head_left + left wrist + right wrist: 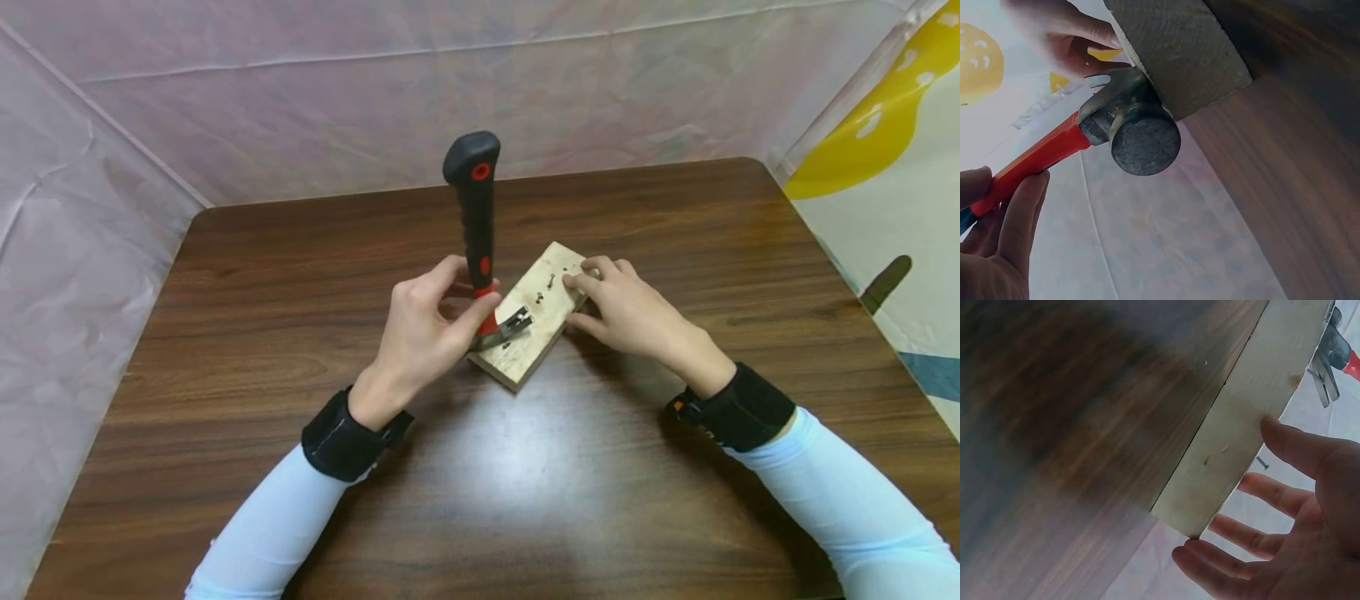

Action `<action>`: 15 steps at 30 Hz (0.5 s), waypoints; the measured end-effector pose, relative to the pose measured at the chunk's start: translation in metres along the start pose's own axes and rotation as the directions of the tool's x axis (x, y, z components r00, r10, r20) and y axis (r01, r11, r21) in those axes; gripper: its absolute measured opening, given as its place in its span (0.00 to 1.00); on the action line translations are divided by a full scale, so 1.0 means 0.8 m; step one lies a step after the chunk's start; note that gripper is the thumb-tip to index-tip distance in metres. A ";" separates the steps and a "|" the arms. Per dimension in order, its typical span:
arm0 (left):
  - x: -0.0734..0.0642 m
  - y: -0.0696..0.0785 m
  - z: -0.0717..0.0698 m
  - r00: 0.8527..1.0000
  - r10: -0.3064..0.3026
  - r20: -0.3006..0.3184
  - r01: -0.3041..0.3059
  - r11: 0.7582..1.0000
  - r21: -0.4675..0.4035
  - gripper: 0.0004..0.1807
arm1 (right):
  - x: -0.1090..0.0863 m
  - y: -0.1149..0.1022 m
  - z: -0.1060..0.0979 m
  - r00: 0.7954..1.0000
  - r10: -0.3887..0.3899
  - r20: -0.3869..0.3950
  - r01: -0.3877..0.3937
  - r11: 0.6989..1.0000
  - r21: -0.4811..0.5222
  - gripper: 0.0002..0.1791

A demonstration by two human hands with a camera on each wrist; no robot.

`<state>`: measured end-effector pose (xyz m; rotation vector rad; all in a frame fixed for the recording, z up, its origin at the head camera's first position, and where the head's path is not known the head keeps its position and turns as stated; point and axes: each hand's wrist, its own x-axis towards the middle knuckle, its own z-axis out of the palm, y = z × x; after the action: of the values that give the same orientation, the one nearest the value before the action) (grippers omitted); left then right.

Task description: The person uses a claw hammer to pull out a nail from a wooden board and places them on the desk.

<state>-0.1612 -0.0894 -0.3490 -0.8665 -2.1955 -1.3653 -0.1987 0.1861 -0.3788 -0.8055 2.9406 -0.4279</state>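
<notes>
A claw hammer (477, 221) with a black and red handle stands nearly upright, its head low over a pale wooden block (538, 335). My left hand (420, 329) grips the red lower part of the handle between thumb and fingers. The claw (516, 322) lies on the block's top at a nail. Several nails (551, 282) stick out along the block; one nail (1263, 463) shows past its edge in the right wrist view. At the block's far right end, my right hand (633, 310) holds it, thumb against the side and fingers over the top and end.
The block lies at an angle on a dark brown wooden table (300, 350). Pale sheeting (360, 108) hangs behind the table's back edge and along the left. A yellow-patterned mat or cloth (862, 150) lies beyond the right edge.
</notes>
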 end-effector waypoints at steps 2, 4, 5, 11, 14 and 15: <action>-0.001 0.000 0.000 1.000 -0.008 0.000 0.008 1.000 -0.017 0.11 | 0.000 0.000 0.000 1.000 0.000 0.001 0.000 1.000 0.000 0.30; -0.003 0.000 0.000 1.000 -0.008 -0.006 0.007 1.000 -0.021 0.11 | 0.000 0.000 0.000 1.000 -0.001 0.001 0.001 1.000 0.001 0.30; -0.003 -0.001 0.000 1.000 -0.007 -0.010 0.006 1.000 -0.021 0.11 | 0.000 0.000 0.000 1.000 -0.002 0.002 0.002 1.000 0.002 0.30; -0.005 -0.002 0.001 1.000 0.004 -0.027 -0.004 1.000 -0.016 0.11 | 0.000 0.000 -0.001 1.000 -0.002 0.001 0.002 1.000 0.005 0.30; -0.006 -0.002 0.001 0.999 0.010 -0.034 -0.011 1.000 -0.019 0.11 | 0.000 0.000 -0.001 1.000 -0.003 -0.001 0.003 1.000 0.001 0.30; -0.006 -0.002 0.002 0.999 0.011 -0.038 -0.012 1.000 -0.020 0.11 | 0.000 0.000 -0.001 1.000 -0.003 -0.002 0.003 1.000 0.000 0.30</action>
<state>-0.1587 -0.0903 -0.3538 -0.8523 -2.1481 -1.3896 -0.1985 0.1865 -0.3778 -0.8100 2.9410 -0.4295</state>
